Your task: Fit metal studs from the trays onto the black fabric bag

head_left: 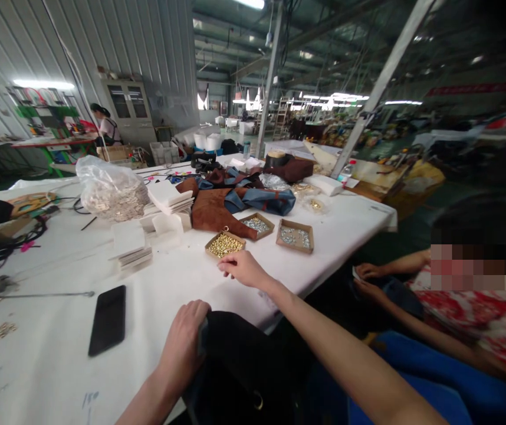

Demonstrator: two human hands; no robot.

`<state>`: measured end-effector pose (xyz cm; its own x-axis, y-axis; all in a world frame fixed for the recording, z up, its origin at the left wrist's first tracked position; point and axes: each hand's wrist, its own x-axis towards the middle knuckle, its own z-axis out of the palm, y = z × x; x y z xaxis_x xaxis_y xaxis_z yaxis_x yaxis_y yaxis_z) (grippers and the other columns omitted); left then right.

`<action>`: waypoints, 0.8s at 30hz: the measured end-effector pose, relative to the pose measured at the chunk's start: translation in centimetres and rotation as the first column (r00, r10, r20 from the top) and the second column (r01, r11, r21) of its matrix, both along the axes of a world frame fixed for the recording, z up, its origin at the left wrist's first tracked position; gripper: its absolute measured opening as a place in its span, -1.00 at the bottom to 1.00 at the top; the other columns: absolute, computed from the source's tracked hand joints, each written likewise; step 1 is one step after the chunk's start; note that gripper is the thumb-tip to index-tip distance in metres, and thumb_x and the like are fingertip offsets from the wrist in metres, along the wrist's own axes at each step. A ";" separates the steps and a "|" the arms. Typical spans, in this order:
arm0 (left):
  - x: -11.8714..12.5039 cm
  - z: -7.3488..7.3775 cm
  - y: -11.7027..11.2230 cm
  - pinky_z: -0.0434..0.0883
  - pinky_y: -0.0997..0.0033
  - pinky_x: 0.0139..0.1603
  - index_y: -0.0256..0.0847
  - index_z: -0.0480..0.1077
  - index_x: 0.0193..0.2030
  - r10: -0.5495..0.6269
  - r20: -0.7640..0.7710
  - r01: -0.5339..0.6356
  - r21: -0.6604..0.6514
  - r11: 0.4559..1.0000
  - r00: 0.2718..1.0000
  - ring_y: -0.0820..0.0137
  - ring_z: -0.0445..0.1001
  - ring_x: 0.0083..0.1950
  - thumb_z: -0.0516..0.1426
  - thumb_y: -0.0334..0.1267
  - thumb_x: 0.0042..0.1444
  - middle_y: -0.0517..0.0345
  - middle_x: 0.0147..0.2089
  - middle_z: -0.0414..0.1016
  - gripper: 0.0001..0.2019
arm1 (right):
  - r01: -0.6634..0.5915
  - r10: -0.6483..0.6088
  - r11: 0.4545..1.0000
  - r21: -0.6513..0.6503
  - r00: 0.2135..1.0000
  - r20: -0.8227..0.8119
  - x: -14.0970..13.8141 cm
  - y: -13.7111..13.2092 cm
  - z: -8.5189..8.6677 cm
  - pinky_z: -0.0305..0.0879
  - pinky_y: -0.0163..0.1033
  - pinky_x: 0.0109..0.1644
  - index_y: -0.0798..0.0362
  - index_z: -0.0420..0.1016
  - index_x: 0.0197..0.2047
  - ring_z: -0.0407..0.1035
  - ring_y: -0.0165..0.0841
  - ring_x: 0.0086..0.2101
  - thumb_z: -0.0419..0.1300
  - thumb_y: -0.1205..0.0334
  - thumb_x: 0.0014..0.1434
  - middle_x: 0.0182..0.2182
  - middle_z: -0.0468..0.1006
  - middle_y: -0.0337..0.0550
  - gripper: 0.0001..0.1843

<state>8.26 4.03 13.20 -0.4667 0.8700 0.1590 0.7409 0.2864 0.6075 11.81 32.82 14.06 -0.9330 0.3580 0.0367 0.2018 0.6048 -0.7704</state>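
Two things shared my attention: the black cloth [239, 348] close to my body, at the near edge of the white table [62, 360], and the small gold pieces [225, 243] in a shallow cardboard box [210, 252] on the tabletop. I judged the step in hand to be work with those pieces at the box while the cloth was held ready. Such small things, I reckoned, called for a fine fingertip pinch, with the cloth steadied by the other side.

My left hand [185, 333] was closed over the cloth's upper edge, the fingers curled across it and the thumb out of sight. A metal ring [258, 401] showed lower down on the cloth, well away from those fingers.

My right hand [243, 267] hung just in front of the box, its fingers bent inward and the tips close to the thumb, with barely any opening. I could not tell whether a piece sat between them.

Beyond the gold pieces stood two more boxes of silver pieces [295, 237], the nearer-left one beside a brown suede piece [217, 215]. A phone [108, 320] lay on the table to my left.
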 end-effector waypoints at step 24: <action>4.8 -2.2 -5.5 0.40 0.05 0.32 -0.36 0.42 0.28 -0.037 -0.409 0.200 0.363 0.910 0.912 0.12 0.51 0.17 -0.05 -0.38 0.65 -0.20 0.16 0.59 -0.72 | -0.424 0.420 0.897 -0.127 0.905 -0.063 9.2 -10.2 2.9 0.53 -0.26 0.08 0.01 0.89 0.02 0.74 -0.27 -0.09 0.36 0.37 0.39 -0.08 0.87 -0.14 -0.73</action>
<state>13.03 -1.44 10.97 -0.1947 0.7436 0.6396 0.9506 -0.0178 0.3100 21.03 22.66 16.97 -0.9966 -0.0654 0.0495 -0.0762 0.5176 -0.8522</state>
